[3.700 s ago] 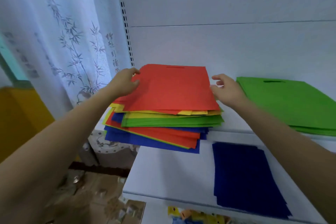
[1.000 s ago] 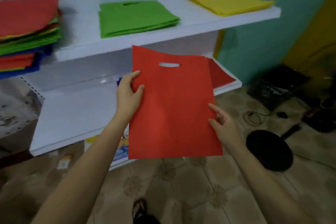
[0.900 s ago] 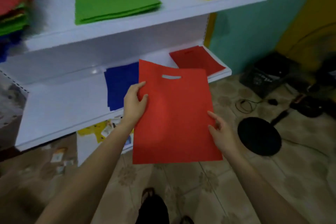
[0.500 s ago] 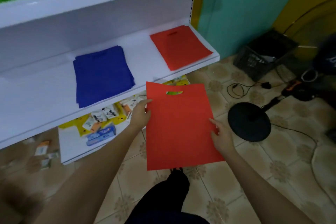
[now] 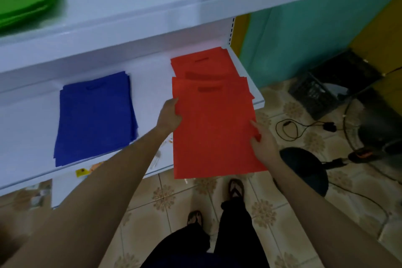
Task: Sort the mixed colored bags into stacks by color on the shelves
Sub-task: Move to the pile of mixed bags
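Looks like a small shop: white retail gondola shelves (image 5: 152, 17) with slotted upright (image 5: 231, 30) top centre, packaged goods (image 5: 82, 172) lower left, tiled floor (image 5: 165, 198), teal wall (image 5: 304, 28) right.

floor (image 5: 165, 198): tan tiles with flower shapes, under the hands | white shelves (image 5: 152, 26): in front of and above the hands | teal wall (image 5: 293, 35): past the right hand | black crate (image 5: 315, 93), round black base (image 5: 304, 169) and black cord (image 5: 287, 129): on the floor, right of the hands
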`<action>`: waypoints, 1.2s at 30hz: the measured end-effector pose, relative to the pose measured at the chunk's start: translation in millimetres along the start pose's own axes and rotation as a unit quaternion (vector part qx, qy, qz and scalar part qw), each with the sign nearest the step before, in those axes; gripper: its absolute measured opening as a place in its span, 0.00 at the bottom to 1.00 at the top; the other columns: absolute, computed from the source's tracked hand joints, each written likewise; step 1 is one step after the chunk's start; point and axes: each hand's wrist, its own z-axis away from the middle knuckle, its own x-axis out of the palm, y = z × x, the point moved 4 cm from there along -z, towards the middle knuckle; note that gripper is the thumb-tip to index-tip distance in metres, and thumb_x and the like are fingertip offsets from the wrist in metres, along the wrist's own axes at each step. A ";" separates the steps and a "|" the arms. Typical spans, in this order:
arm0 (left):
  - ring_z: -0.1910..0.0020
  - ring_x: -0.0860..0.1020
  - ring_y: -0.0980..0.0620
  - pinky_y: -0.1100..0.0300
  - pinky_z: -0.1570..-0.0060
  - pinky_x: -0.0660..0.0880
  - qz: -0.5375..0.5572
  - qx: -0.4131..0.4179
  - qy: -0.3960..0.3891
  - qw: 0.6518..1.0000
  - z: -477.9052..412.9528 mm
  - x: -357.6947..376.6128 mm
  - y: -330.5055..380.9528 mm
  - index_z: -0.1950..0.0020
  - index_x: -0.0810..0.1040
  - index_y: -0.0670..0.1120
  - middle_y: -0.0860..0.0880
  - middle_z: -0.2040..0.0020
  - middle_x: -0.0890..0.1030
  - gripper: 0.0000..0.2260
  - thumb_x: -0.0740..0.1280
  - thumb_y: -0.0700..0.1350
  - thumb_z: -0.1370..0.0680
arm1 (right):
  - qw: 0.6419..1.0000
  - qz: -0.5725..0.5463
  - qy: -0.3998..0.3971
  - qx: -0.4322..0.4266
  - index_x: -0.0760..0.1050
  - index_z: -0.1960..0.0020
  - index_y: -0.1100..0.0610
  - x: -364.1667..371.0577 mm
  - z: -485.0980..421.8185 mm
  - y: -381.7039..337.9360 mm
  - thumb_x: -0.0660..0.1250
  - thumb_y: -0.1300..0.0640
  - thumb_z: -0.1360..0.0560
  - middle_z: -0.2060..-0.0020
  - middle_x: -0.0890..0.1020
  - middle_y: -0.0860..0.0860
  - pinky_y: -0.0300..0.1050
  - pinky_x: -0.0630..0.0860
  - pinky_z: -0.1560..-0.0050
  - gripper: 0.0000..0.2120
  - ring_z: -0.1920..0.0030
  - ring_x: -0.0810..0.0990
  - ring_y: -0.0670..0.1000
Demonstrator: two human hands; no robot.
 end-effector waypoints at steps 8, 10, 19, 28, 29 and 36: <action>0.33 0.69 0.42 0.57 0.34 0.66 -0.035 -0.079 0.067 0.994 -132.9 11.0 13.4 0.29 0.66 0.40 0.39 0.31 0.69 0.26 0.60 0.30 0.28 | 0.998 0.022 -0.045 -0.040 0.68 0.32 0.60 -3.5 -190.8 0.2 0.57 0.71 0.25 0.36 0.73 0.59 0.47 0.70 0.38 0.22 0.38 0.74 0.59; 0.32 0.68 0.43 0.59 0.34 0.62 -0.037 -0.092 0.091 0.991 -157.3 19.5 11.0 0.29 0.66 0.40 0.39 0.31 0.68 0.25 0.59 0.31 0.27 | 0.996 0.043 -0.061 -0.045 0.68 0.32 0.59 2.4 -227.5 3.3 0.57 0.69 0.25 0.37 0.74 0.59 0.43 0.69 0.41 0.22 0.40 0.75 0.59; 0.30 0.64 0.42 0.54 0.31 0.62 -0.080 -0.172 0.050 0.980 -176.0 41.6 -8.5 0.32 0.71 0.42 0.39 0.30 0.67 0.21 0.64 0.40 0.25 | 0.975 0.151 -0.153 -0.048 0.62 0.29 0.59 32.0 -285.6 30.3 0.62 0.61 0.25 0.32 0.67 0.60 0.51 0.63 0.31 0.25 0.32 0.66 0.59; 0.31 0.63 0.44 0.51 0.33 0.65 -0.149 -0.132 0.050 0.979 -46.7 8.4 13.5 0.28 0.63 0.46 0.45 0.29 0.67 0.22 0.59 0.39 0.22 | 0.882 0.306 -0.240 -0.266 0.61 0.28 0.56 67.6 -173.7 -31.2 0.59 0.60 0.25 0.30 0.64 0.56 0.51 0.59 0.30 0.25 0.30 0.61 0.58; 0.30 0.63 0.45 0.51 0.34 0.65 -0.154 -0.139 0.044 0.977 -26.3 3.3 6.9 0.28 0.63 0.46 0.45 0.29 0.67 0.22 0.59 0.39 0.22 | 0.868 0.310 -0.259 -0.289 0.62 0.29 0.56 76.7 -154.5 -38.6 0.59 0.61 0.26 0.31 0.66 0.56 0.51 0.60 0.31 0.25 0.31 0.62 0.59; 0.33 0.66 0.42 0.51 0.37 0.67 -0.132 -0.259 0.092 0.952 149.6 -53.9 -81.0 0.29 0.65 0.44 0.41 0.32 0.70 0.21 0.59 0.39 0.22 | 0.750 0.353 -0.396 -0.395 0.60 0.28 0.57 161.3 -15.1 -92.9 0.58 0.62 0.25 0.33 0.68 0.58 0.49 0.66 0.36 0.25 0.35 0.66 0.60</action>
